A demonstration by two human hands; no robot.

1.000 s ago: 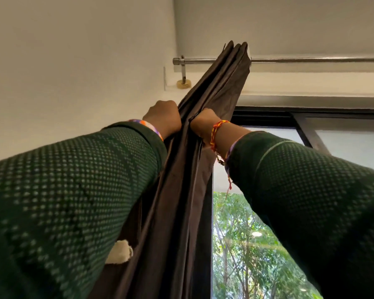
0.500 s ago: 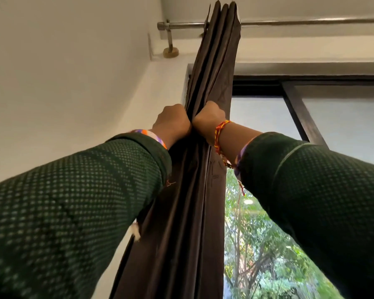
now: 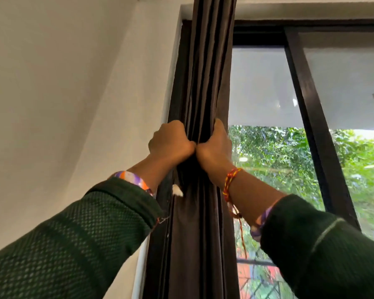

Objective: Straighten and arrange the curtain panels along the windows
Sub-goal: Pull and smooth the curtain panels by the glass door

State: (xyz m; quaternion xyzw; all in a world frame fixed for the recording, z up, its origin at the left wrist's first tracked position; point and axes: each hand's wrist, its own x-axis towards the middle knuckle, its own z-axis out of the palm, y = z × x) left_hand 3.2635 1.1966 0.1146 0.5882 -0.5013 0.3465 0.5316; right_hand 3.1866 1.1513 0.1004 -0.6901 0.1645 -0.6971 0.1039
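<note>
A dark brown curtain panel [image 3: 205, 67] hangs gathered into tight vertical folds at the left edge of the window. My left hand [image 3: 171, 142] grips the bunched folds from the left side. My right hand [image 3: 214, 148] grips them from the right, thumb up along the cloth. The two hands touch each other at the middle of the bundle. Below the hands the curtain falls straight down out of view. The curtain rod is out of frame above.
A white wall [image 3: 63, 93] runs along the left. The dark window frame [image 3: 315, 117] stands to the right, with green trees behind the glass [image 3: 268, 156]. A small white tuft [image 3: 177, 190] shows at the curtain's left edge below my left wrist.
Both hands have slid down the gathered curtain while still holding it, and the view has tilted down, so the rod has left the frame. The folds now hang straighter.
</note>
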